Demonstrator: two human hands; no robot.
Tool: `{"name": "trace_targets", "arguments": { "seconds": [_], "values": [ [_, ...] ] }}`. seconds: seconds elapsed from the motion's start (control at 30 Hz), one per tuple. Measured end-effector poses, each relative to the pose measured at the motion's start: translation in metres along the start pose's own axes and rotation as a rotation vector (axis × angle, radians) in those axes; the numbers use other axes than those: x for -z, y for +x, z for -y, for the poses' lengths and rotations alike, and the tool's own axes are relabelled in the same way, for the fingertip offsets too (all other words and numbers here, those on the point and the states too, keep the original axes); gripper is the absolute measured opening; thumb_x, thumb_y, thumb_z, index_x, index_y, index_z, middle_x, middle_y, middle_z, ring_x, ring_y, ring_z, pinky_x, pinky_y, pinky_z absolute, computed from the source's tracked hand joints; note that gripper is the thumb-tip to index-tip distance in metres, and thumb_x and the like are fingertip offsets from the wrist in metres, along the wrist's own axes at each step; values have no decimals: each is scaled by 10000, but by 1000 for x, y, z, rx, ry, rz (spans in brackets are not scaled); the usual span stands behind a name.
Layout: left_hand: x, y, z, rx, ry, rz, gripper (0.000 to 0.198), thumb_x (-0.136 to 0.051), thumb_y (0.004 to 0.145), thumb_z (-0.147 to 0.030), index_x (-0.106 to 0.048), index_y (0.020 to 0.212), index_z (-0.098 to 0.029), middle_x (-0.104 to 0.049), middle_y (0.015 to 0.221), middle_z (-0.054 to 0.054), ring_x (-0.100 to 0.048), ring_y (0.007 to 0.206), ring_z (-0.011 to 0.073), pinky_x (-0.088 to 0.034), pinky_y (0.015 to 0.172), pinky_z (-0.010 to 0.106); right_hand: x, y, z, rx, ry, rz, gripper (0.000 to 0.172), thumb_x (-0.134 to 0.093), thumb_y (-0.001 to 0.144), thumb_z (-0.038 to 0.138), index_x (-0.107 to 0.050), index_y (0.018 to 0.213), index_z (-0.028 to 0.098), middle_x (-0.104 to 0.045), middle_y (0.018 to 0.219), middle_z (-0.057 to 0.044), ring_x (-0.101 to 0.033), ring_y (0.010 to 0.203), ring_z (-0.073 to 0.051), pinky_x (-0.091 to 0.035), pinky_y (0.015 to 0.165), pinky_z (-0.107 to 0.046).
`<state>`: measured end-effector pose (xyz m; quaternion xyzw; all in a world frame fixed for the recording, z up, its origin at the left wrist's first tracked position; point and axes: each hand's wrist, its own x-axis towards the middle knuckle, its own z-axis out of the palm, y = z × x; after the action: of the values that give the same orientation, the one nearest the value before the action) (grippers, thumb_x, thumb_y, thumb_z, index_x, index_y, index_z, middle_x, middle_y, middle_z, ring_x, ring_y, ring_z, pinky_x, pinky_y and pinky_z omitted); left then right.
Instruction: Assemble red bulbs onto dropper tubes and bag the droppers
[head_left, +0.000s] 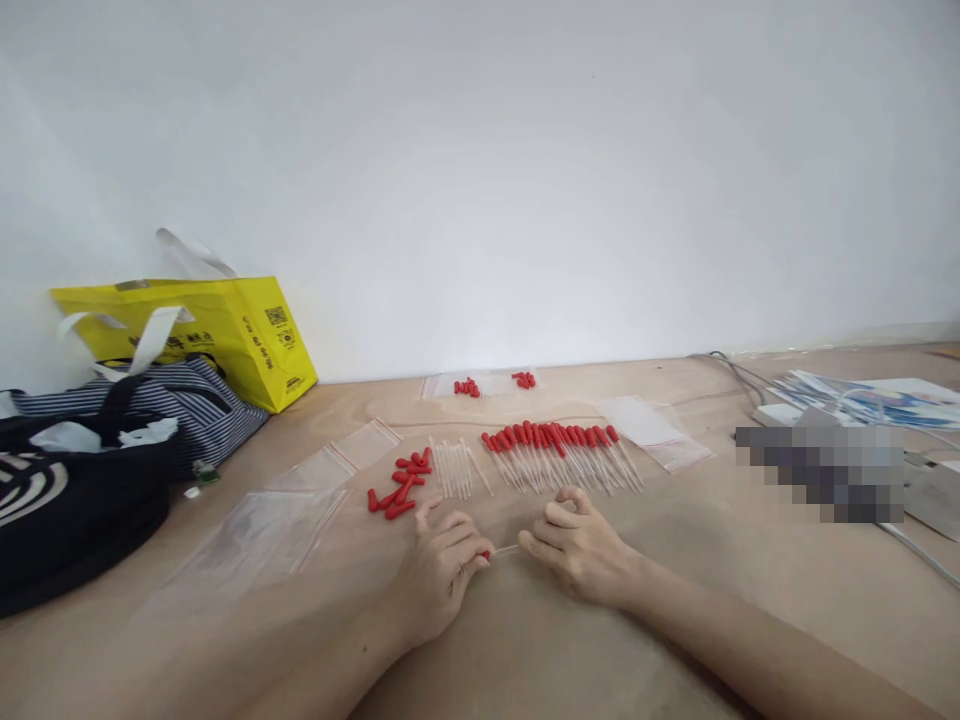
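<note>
Left hand (pixel 448 562): fingers (pixel 471 547) closed, pinching a red cap (pixel 486 555). Right hand (pixel 581 550): fingers (pixel 541 545) closed on a clear tube (pixel 507 550), which spans the gap between both hands. From this tube, the desk (pixel 750 570) carries loose caps (pixel 400 510) at 10 o'clock, bare tubes (pixel 452 470) at 11, capped tubes (pixel 528 434) at 1.

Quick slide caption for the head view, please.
Left hand pinching a red bulb, right hand holding a thin pale tube, with red-topped tubes lined up beyond.

Red bulb (pixel 485 555), thin clear tube (pixel 507 550)
</note>
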<state>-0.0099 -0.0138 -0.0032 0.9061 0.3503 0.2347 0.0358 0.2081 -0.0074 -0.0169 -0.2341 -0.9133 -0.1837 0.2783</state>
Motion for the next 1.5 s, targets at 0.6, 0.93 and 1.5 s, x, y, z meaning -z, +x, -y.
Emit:
{"name": "trace_targets", "arguments": {
  "seconds": [0.6,0.93,1.5],
  "values": [
    [-6,5,-3,11,-37,-226,178,-443,830,-248,-545,690,-206,-602,631,-44,-551,713,137,-61,956,450,3,24,18,-490,476,205,214,-391,818,153,-525,654,184,-584,604,35,-402,640,-110,-185,671,-289],
    [4,3,9,93,-8,-117,103,-514,808,-317,-596,840,-263,-659,780,-29,-550,810,165,-97,928,447,5,10,1,-434,454,178,188,-392,870,245,-579,883,250,-631,724,31,-469,702,-116,-213,736,-304],
    [-5,12,-9,121,-109,-79,132,-473,806,-242,-577,728,-219,-640,707,-34,-543,776,164,-123,904,462,-12,2,7,-337,253,-56,198,-396,816,175,-565,714,163,-548,561,5,-406,621,-118,-215,717,-326]
  ]
}}
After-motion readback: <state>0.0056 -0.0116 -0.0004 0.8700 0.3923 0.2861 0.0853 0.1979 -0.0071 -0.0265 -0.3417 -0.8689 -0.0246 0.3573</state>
